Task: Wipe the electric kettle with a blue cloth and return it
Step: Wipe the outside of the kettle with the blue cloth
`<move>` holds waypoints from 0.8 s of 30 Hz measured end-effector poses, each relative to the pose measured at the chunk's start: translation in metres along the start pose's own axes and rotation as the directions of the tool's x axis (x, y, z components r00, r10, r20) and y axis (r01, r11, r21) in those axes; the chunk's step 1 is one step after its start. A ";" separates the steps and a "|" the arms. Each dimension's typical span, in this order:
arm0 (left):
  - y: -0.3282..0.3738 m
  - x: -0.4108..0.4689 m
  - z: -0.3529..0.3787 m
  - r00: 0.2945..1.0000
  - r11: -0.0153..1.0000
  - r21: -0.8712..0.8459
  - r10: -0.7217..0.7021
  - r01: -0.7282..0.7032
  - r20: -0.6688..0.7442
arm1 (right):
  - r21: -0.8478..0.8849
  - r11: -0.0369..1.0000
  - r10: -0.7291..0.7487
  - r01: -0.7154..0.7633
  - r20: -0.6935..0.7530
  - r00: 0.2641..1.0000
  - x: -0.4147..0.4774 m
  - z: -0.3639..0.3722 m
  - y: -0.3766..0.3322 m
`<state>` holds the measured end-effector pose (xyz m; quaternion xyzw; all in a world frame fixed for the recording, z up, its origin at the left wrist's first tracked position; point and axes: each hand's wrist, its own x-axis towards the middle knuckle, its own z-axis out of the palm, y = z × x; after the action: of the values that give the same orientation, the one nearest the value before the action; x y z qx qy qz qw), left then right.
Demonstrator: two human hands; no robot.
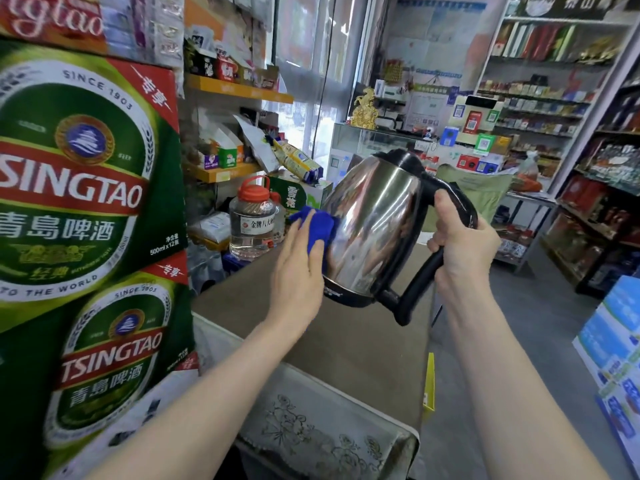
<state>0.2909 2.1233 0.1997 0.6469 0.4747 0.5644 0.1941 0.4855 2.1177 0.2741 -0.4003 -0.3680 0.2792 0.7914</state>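
A shiny steel electric kettle [374, 223] with a black lid, base ring and handle hangs tilted in the air above a brown counter [363, 344]. My right hand [460, 244] grips its black handle on the right. My left hand [298, 268] presses a folded blue cloth [317, 225] flat against the kettle's left side. Part of the cloth is hidden under my palm and fingers.
Stacked green beer cartons [79, 209] fill the left. A clear jar with a red cap [252, 220] stands behind the cloth at the counter's far left. A patterned cover [311, 431] drapes the near end. Stocked shelves [595, 188] line the right, beside a grey floor aisle [519, 334].
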 end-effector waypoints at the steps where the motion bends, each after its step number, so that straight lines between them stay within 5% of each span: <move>1: 0.006 -0.004 0.006 0.999 0.998 0.058 0.040 -0.040 0.002 | -0.029 0.999 -0.015 0.014 -0.021 1.000 -0.002 0.006 0.001; 7: 0.019 0.006 0.035 0.937 0.846 0.417 0.346 -0.331 0.042 | -0.165 0.982 -0.096 0.095 -0.001 0.995 -0.023 0.032 0.011; 9: 0.022 0.028 0.025 0.954 0.885 0.379 0.300 -0.269 -0.023 | -0.145 0.985 -0.088 0.092 0.031 0.996 -0.028 0.030 0.012; 13: 0.025 0.046 0.008 0.991 0.995 0.010 0.096 -0.095 -0.097 | -0.207 0.972 -0.108 0.112 0.031 0.994 -0.029 0.028 0.005; 15: 0.027 0.023 0.018 0.979 0.963 0.190 0.201 -0.192 -0.029 | -0.221 0.968 -0.122 0.120 0.005 0.992 -0.027 0.033 0.002; 18: 0.026 0.005 0.029 0.900 0.772 0.475 0.420 -0.422 0.116 | -0.212 0.971 -0.110 0.113 0.022 0.994 -0.026 0.040 0.004; 24: 0.042 0.045 0.011 0.881 0.773 0.438 0.460 -0.459 0.113 | -0.168 0.983 -0.062 0.071 0.056 0.996 -0.026 0.042 0.006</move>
<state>0.3140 2.1437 0.2539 0.7698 0.4202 0.4687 -0.1055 0.4354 2.1199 0.2767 -0.4467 -0.4236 0.2303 0.7536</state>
